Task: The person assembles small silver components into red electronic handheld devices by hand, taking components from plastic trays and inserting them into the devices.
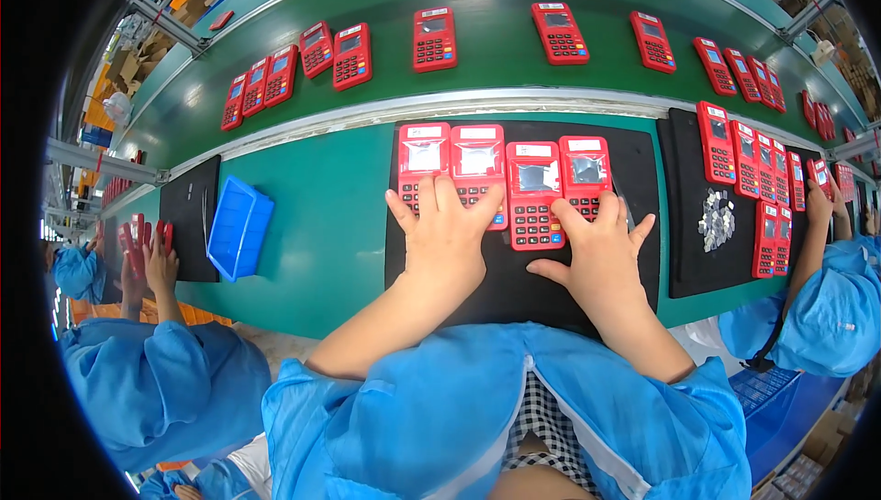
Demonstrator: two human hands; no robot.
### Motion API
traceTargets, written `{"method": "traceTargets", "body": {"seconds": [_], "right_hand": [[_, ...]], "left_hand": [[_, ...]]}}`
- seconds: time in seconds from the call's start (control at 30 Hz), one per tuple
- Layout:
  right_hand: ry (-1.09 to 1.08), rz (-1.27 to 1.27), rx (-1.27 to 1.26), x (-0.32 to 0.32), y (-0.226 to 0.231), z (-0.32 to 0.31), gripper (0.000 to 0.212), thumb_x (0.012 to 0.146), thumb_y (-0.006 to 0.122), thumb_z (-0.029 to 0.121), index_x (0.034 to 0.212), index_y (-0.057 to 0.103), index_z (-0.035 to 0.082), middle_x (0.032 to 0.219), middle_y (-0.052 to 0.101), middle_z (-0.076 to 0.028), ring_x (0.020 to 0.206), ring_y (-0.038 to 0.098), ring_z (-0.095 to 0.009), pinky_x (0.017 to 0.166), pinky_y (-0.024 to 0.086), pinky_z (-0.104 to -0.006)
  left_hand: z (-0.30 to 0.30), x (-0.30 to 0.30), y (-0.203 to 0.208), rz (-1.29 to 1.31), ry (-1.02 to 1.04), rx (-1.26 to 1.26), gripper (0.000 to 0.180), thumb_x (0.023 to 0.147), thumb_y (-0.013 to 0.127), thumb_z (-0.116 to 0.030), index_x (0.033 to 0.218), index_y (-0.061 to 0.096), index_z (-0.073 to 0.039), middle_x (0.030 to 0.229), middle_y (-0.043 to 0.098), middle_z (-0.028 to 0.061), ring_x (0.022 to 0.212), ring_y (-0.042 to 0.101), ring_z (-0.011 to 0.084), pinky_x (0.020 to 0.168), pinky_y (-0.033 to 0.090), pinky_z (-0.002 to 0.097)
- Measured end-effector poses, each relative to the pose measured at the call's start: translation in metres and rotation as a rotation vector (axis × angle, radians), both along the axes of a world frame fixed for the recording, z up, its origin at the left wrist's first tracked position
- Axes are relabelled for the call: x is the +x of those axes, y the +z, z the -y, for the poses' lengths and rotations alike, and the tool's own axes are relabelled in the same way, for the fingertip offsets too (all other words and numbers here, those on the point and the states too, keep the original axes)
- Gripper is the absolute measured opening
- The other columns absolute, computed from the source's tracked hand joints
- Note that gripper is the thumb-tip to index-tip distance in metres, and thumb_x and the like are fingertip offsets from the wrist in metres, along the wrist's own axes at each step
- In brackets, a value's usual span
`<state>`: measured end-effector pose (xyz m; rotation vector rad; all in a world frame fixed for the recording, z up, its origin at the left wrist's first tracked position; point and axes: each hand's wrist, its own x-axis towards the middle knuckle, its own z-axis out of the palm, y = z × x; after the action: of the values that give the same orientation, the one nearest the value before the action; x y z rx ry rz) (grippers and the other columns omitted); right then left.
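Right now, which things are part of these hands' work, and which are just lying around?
Seems part of it:
left hand, right hand
four red keypad devices
black mat beneath them

Seems just lying around:
blue tray, left
pile of small pieces, right
red devices farther away

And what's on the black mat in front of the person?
Four red keypad devices lie side by side on the black mat, left hand over the left pair, right hand over the right. The mat beneath, and the device parts under the hands, are hidden.
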<state>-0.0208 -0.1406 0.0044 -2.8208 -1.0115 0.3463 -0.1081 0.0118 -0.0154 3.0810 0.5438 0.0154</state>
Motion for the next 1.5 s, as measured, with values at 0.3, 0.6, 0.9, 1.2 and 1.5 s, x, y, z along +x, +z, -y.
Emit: {"method": "traceTargets", "body": {"seconds": [0.3, 0.6, 0.9, 1.2, 1.5], "right_hand": [[0.005, 0.042, -0.010, -0.0003, -0.0022, 0.0006, 0.073, 0.061, 0.083, 0.041, 0.122, 0.050, 0.018, 0.122, 0.038, -0.023, 0.124, 0.038, -0.041, 0.093, 0.025, -0.0756], [0.013, 0.023, 0.033, 0.0007, -0.0033, 0.0024, 0.071, 0.063, 0.082, 0.039, 0.123, 0.049, 0.021, 0.119, 0.039, -0.025, 0.121, 0.037, -0.051, 0.093, 0.026, -0.0747], [0.016, 0.023, 0.031, 0.0012, -0.0028, 0.0026, 0.072, 0.062, 0.082, 0.040, 0.124, 0.050, 0.021, 0.119, 0.040, -0.025, 0.121, 0.037, -0.050, 0.093, 0.027, -0.0744], [0.014, 0.024, 0.013, 0.0010, -0.0002, 0.0016, 0.071, 0.063, 0.082, 0.041, 0.123, 0.050, 0.021, 0.119, 0.040, -0.025, 0.121, 0.037, -0.049, 0.092, 0.027, -0.0745], [0.016, 0.014, 0.018, 0.0013, -0.0001, 0.0019, 0.071, 0.062, 0.082, 0.041, 0.123, 0.049, 0.022, 0.118, 0.040, -0.024, 0.121, 0.037, -0.050, 0.092, 0.027, -0.0751]], "left_hand": [[0.0000, 0.0006, -0.0004, 0.025, -0.001, -0.049, 0.063, 0.069, 0.061, -0.002, 0.126, 0.049, -0.026, 0.113, 0.042, 0.0214, 0.120, 0.037, 0.0411, 0.093, 0.020, 0.0749], [0.0007, 0.0003, -0.0023, 0.041, 0.005, -0.069, 0.063, 0.067, 0.059, 0.001, 0.124, 0.051, -0.025, 0.114, 0.040, 0.0220, 0.120, 0.035, 0.0421, 0.092, 0.019, 0.0762], [0.0003, -0.0001, -0.0043, 0.045, 0.006, -0.079, 0.063, 0.067, 0.060, 0.001, 0.123, 0.050, -0.025, 0.115, 0.039, 0.0218, 0.120, 0.034, 0.0423, 0.091, 0.019, 0.0774], [0.0006, 0.0012, 0.0023, -0.013, 0.010, -0.064, 0.063, 0.070, 0.062, -0.002, 0.127, 0.048, -0.026, 0.114, 0.041, 0.0208, 0.121, 0.035, 0.0412, 0.092, 0.022, 0.0762], [0.0016, 0.0010, 0.0033, -0.030, 0.010, -0.016, 0.064, 0.072, 0.064, -0.006, 0.129, 0.046, -0.027, 0.112, 0.044, 0.0193, 0.120, 0.038, 0.0391, 0.092, 0.025, 0.0741]]}}
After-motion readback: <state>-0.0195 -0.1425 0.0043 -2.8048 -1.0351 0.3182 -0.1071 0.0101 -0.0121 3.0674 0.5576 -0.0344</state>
